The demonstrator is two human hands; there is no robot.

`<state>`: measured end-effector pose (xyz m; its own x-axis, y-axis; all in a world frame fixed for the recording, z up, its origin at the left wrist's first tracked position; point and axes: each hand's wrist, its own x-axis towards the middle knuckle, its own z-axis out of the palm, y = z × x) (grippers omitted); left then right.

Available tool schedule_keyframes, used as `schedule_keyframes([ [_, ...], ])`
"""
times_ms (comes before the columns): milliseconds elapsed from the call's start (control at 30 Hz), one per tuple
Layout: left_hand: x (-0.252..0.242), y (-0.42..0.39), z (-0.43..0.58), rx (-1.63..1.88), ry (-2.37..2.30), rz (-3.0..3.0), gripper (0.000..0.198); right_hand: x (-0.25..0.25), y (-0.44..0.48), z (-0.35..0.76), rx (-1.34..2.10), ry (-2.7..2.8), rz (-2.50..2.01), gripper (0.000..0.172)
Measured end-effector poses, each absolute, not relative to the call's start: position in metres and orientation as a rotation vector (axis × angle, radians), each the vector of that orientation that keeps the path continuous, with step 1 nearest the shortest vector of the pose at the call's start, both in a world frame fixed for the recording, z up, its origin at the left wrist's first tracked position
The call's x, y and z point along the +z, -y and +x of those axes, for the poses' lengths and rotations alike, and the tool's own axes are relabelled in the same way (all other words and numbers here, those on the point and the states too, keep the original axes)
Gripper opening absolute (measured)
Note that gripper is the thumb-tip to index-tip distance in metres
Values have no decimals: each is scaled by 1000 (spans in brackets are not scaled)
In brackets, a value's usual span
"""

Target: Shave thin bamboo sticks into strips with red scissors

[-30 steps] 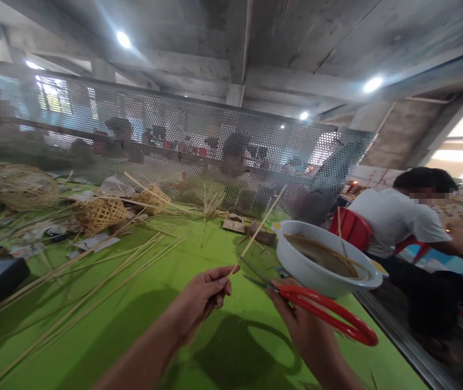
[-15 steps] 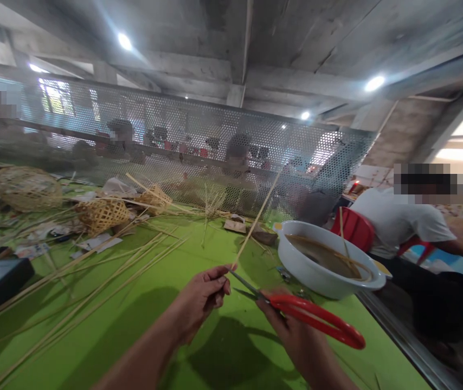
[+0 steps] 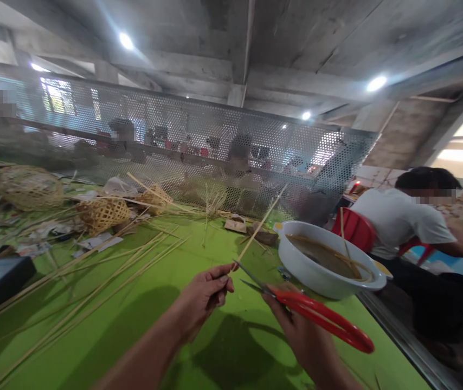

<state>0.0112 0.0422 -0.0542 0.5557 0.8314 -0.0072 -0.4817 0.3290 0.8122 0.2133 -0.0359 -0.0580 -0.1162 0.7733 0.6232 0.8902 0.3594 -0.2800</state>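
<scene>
Over the green table, my left hand (image 3: 209, 290) is closed, pinching the lower end of a thin bamboo strip (image 3: 262, 222) that slants up and to the right. My right hand (image 3: 292, 319) grips a pair of scissors (image 3: 325, 314) with red handles. Their blades are spread, and the upper blade tip lies at the strip just above my left fingertips. Whether that blade touches the strip I cannot tell. Part of my right hand is hidden behind the red handles.
A white basin (image 3: 308, 265) of brownish water with strips in it stands right. Long bamboo strips (image 3: 105, 281) lie left, with small woven baskets (image 3: 103, 214) behind. A perforated metal screen (image 3: 199, 146) crosses the back. A person (image 3: 402, 216) in white sits at right.
The scissors have shifted slightly right and their blades have spread wider. The strip's top end sits lower, and its lower end still rests in my left hand.
</scene>
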Motion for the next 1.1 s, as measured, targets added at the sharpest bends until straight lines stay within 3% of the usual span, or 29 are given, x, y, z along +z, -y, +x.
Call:
schedule_keyframes([
  [500,-54,-41,10,895,-469,854,40,-52,36,212,-273,2041,-1394,23],
  [733,-50,-39,7,905,-454,861,38,-56,28,215,-621,2100,-1335,29],
  [1100,-53,-39,8,912,-462,820,39,-59,29,217,-691,2213,-1291,30],
])
